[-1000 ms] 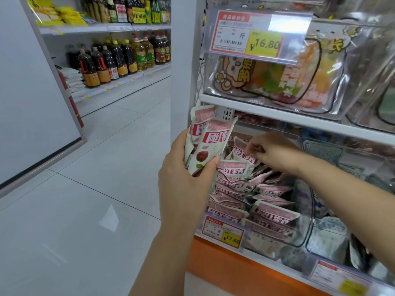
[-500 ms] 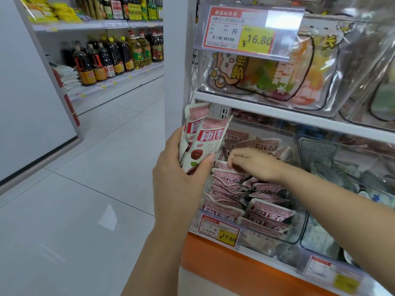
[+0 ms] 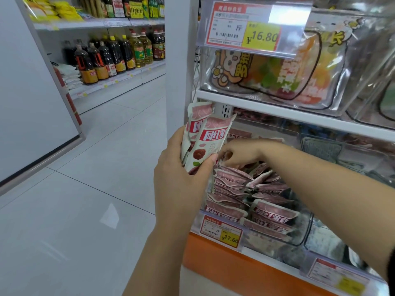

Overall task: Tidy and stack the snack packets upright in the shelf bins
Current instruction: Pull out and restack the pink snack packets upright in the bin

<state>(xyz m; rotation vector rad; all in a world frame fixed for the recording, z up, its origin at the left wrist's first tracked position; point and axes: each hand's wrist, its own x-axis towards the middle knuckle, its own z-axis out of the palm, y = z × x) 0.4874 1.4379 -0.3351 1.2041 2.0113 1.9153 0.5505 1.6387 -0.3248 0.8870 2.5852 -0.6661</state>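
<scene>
Gripping upright packets (image 3: 210, 142), left hand (image 3: 181, 182) sits outside the bin (image 3: 306, 230); right hand (image 3: 243, 152) inside.

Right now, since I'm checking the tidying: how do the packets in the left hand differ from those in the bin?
The held packets stand upright in the left hand, fronts showing; the bin packets lie stacked flat, ends showing. Held packets are few, bin packets many. Both share the pink-and-red design.

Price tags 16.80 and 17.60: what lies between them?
Head view: a white shelf board, then the right hand reaching into the pile of pink snack packets in the bin.
</scene>
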